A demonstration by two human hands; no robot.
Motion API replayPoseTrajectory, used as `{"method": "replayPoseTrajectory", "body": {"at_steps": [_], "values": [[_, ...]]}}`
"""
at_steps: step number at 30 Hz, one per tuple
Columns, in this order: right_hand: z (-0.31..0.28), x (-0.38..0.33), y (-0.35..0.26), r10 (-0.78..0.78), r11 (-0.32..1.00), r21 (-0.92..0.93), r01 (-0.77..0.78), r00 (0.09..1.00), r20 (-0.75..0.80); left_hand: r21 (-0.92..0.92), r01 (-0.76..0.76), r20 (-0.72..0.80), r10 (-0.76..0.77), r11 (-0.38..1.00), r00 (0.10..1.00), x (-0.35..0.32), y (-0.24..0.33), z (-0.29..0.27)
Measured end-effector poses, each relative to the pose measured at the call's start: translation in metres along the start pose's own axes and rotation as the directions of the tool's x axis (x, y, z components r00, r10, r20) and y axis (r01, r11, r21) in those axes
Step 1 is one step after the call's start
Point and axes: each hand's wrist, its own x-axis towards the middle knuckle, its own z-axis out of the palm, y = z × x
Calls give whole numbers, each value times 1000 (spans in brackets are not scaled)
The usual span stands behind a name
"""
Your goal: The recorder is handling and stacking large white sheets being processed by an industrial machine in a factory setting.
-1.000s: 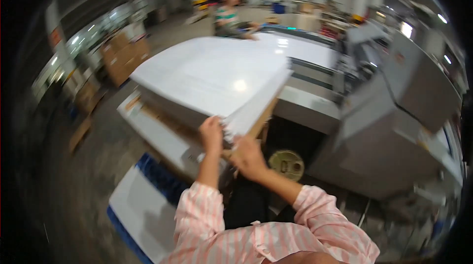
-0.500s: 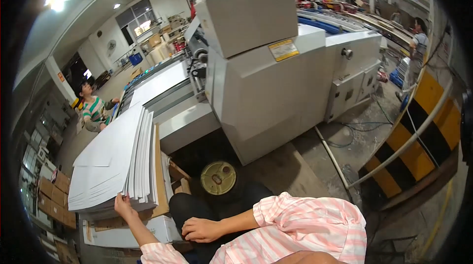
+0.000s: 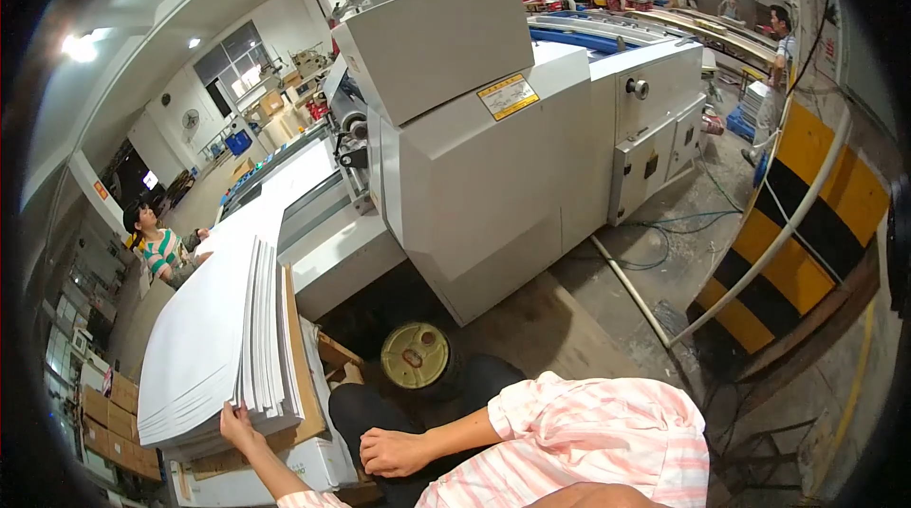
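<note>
A tall stack of large white paper sheets point(image 3: 204, 337) rises at my left, its layers fanned along the right side. My left hand point(image 3: 239, 427) is at the near right corner of this stack, thumb and fingers pinched on the edges of the sheets. On my dark-trousered knee rests my right hand point(image 3: 394, 452), with fingers loosely bent and nothing visible in it. Beyond the stack, a white sheet point(image 3: 296, 171) lies on the feed table of a big grey machine point(image 3: 474, 185).
A round yellowish drum point(image 3: 416, 356) stands before my knees. At the far left, a person in a striped shirt point(image 3: 161, 247) is beside the feed table. Cartons point(image 3: 119, 427) are stacked at left. To the right are a black-and-yellow striped panel point(image 3: 788, 223) and a floor pipe point(image 3: 631, 290).
The loose sheet whose near edge crossed the stack has slid away toward the machine. My view has shifted slightly. My left hand stays at the stack's corner; my right fingers are more bent.
</note>
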Motion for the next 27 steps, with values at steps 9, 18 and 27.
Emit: {"method": "replayPoseTrajectory", "body": {"at_steps": [9, 18, 27], "values": [[9, 52, 29, 52, 998, 21, -54, 995, 80, 40, 9, 20, -10, 999, 1000, -26, 10, 6], [32, 105, 88, 319, 904, 348, -247, 933, -165, 87, -136, -93, 144, 987, 985, -43, 15, 17], [25, 100, 86, 526, 810, 300, -504, 850, 9, 26, -43, -124, 46, 999, 991, -40, 3, 36]]}}
